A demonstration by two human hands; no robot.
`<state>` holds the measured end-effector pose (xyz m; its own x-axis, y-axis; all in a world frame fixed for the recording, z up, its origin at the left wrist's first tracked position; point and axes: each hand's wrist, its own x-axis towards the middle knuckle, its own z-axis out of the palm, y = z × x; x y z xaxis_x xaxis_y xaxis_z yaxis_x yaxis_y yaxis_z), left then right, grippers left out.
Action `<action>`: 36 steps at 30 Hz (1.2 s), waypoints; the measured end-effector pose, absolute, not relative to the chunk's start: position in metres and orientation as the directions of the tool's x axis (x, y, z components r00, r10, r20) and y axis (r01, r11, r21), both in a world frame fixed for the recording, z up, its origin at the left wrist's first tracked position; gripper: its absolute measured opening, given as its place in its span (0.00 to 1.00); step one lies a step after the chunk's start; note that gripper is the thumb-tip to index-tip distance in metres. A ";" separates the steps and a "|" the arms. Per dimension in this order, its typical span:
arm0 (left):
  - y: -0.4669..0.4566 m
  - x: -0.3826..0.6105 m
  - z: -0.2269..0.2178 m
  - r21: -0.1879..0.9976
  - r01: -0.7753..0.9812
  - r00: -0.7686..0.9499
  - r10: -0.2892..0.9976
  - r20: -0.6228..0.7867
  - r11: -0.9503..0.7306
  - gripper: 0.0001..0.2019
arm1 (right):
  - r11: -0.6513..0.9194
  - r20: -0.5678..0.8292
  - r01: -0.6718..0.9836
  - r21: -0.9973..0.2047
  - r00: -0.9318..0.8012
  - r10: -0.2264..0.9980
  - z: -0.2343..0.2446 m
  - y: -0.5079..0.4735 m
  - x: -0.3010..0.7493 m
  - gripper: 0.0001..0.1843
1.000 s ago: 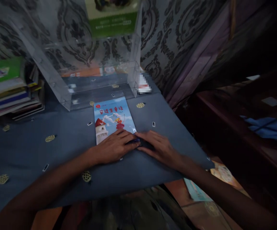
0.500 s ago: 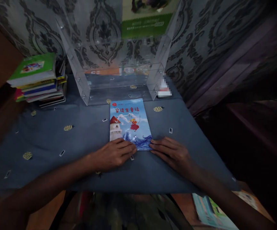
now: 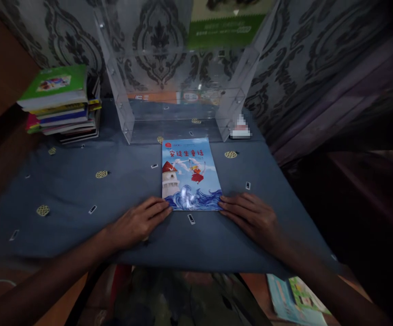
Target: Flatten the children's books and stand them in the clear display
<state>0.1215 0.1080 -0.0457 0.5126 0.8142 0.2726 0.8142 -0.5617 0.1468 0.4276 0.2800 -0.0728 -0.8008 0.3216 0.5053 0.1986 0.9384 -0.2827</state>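
A thin children's book (image 3: 189, 172) with a blue cover, a lighthouse, waves and red Chinese lettering lies flat in the middle of the blue patterned tablecloth (image 3: 80, 194). My left hand (image 3: 138, 222) rests flat on the cloth, fingers stretched out, its fingertips at the book's near left corner. My right hand (image 3: 250, 215) lies flat too, fingers out, touching the near right corner. Neither hand holds anything.
A clear acrylic stand (image 3: 179, 90) stands behind the book against the patterned wall, a green card (image 3: 223, 31) at its top. A stack of books (image 3: 60, 104) sits at the back left. More books (image 3: 298, 299) lie low beyond the table's near right edge.
Both hands have slid off the book's lower part and apart, now at its two near corners, so the whole cover shows. The view has shifted left.
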 end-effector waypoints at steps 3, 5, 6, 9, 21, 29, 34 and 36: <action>0.110 0.124 -0.051 0.147 0.808 0.503 0.798 0.331 -0.571 0.23 | 0.943 0.500 0.203 -0.263 -0.807 0.313 -0.072 0.282 0.431 0.11; 0.110 0.124 -0.053 0.143 0.808 0.497 0.792 0.356 -0.571 0.21 | 0.947 0.513 0.198 -0.252 -0.803 0.305 -0.067 0.283 0.430 0.11; 0.110 0.124 -0.054 0.143 0.806 0.496 0.788 0.364 -0.574 0.21 | 0.949 0.515 0.193 -0.250 -0.803 0.299 -0.063 0.283 0.428 0.10; 0.110 0.124 -0.055 0.154 0.805 0.495 0.792 0.357 -0.573 0.21 | 0.948 0.459 0.139 -0.285 -0.849 0.262 -0.051 0.277 0.411 0.13; 0.111 0.128 -0.059 0.130 0.830 0.469 0.804 0.366 -0.543 0.21 | 0.871 0.161 -0.075 -0.485 -0.987 0.005 -0.040 0.285 0.307 0.25; 0.117 0.132 -0.049 0.107 0.827 0.457 0.771 0.444 -0.552 0.16 | 0.908 0.138 -0.017 -0.419 -0.989 0.045 -0.051 0.339 0.255 0.24; 0.117 0.130 -0.057 0.134 0.823 0.455 0.782 0.427 -0.552 0.16 | 0.914 0.146 0.015 -0.405 -0.986 0.081 -0.057 0.367 0.231 0.25; 0.115 0.130 -0.064 0.148 0.828 0.430 0.781 0.452 -0.541 0.18 | 0.917 0.144 0.012 -0.399 -0.987 0.076 -0.058 0.374 0.227 0.24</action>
<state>0.1304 0.1154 -0.0640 0.4304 0.7815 0.4517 0.8275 -0.5415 0.1482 0.2266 0.3745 -0.0581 -0.9867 0.0757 0.1439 0.0121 0.9167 -0.3994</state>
